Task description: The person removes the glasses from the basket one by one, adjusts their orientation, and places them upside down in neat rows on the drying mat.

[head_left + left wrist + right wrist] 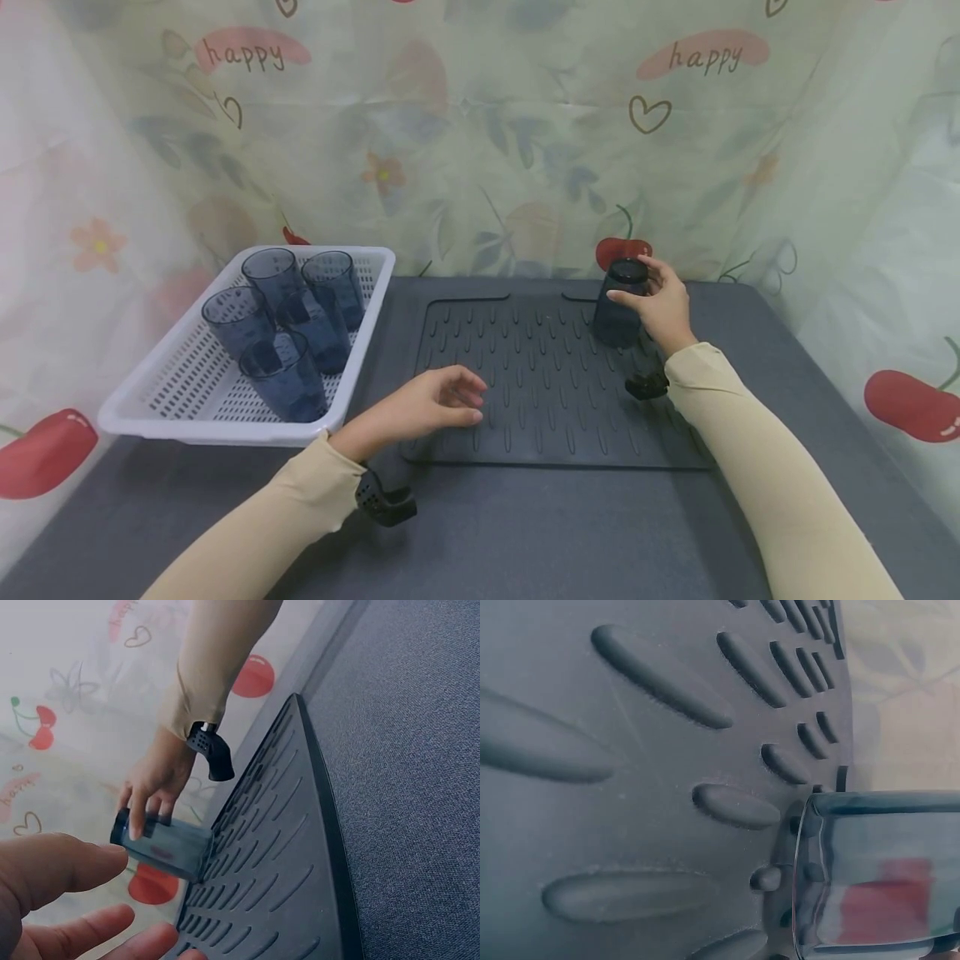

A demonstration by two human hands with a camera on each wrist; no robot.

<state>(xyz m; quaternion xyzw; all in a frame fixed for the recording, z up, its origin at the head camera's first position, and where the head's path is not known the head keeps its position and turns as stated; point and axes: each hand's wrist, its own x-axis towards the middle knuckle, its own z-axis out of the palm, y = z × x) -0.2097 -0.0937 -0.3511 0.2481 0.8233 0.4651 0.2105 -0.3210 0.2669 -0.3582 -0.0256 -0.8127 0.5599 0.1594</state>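
Observation:
My right hand (666, 307) grips a blue tinted drinking glass (617, 321) near its base, thumb on one side and fingers on the other. The glass is upside down, its rim at the back right of a dark ribbed drying mat (517, 446). In the right wrist view the glass (877, 877) has its mouth against or just by the mat's ridges. Over the mat's left part hovers my left hand (429, 404), fingers loosely bent and holding nothing. Thumb and fingers of this left hand (60, 877) stand apart in the left wrist view.
A white perforated plastic basket (217, 432) stands at the left. Several blue glasses (288, 375) are in it, mouths up and some leaning. Beneath everything is a dark grey table (525, 533). A printed curtain (480, 125) hangs behind and at both sides.

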